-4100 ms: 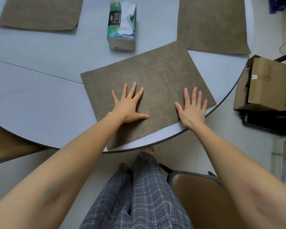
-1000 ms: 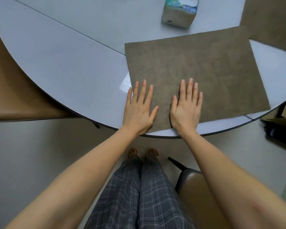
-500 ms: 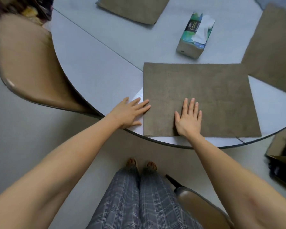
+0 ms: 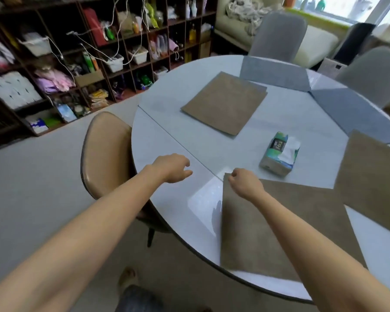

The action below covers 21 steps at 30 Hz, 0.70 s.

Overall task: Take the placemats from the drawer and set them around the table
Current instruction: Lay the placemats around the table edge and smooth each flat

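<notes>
A brown placemat [image 4: 257,230] lies flat at the near edge of the round white table [image 4: 173,194]. My right hand [image 4: 245,184] hovers over its far left corner with the fingers curled in; whether it touches the mat is unclear. My left hand [image 4: 171,167] hangs over bare tabletop to the left of the mat, fingers loosely apart, holding nothing. A second brown placemat [image 4: 374,183] lies at the right and a third [image 4: 225,102] on the far left side. Two grey placemats [image 4: 275,73] [image 4: 356,113] lie at the far edge.
A tissue box [image 4: 279,154] stands near the table's middle. A tan chair [image 4: 106,154] is pushed against the table's left side, and two grey chairs [image 4: 277,34] [image 4: 374,73] stand at the far side. Cluttered shelves [image 4: 77,52] line the wall at the left.
Both hands have lifted off the near placemat and curled. My head has risen, so the far side of the table and the room have come into view.
</notes>
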Tool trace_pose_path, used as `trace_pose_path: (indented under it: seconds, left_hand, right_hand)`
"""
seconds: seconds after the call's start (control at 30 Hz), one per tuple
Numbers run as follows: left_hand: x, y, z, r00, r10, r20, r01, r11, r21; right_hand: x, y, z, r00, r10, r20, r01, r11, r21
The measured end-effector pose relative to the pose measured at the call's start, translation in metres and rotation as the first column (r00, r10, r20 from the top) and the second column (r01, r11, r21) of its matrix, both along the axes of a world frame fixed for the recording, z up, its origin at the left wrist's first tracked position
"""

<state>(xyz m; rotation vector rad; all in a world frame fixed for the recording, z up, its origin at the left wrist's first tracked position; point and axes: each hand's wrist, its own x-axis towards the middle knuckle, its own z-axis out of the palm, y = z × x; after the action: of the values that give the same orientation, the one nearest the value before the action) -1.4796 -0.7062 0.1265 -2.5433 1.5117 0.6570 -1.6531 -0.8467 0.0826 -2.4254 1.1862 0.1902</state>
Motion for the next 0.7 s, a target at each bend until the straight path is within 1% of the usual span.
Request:
trace_pose_path:
  seconds: [0.13, 0.23, 0.4, 0.57, 0.7]
  left_hand:
    - [0.059, 0.004, 0.008, 0.999, -0.039, 0.013, 0.040, 0.999, -0.036]
    - [0.107, 0.007, 0.007, 0.996, -0.092, 0.011, 0.092, 0.996, -0.017]
    - [0.176, -0.006, 0.007, 0.982, -0.188, 0.028, 0.187, 0.982, 0.028]
    - [0.198, -0.052, -0.011, 0.964, -0.266, -0.007, 0.266, 0.964, 0.021]
    - [0.206, -0.095, -0.029, 0.946, -0.325, 0.012, 0.325, 0.946, 0.014]
  right_hand:
    - [0.060, -0.005, 0.004, 0.998, -0.056, 0.011, 0.056, 0.998, -0.008]
    - [0.096, -0.005, 0.004, 0.990, -0.138, -0.008, 0.138, 0.990, -0.017]
    - [0.133, -0.005, 0.002, 0.965, -0.262, 0.027, 0.263, 0.964, -0.030]
    - [0.136, -0.021, -0.006, 0.947, -0.319, 0.033, 0.321, 0.946, -0.047]
    - [0.150, -0.070, -0.020, 0.948, -0.317, 0.002, 0.316, 0.946, -0.068]
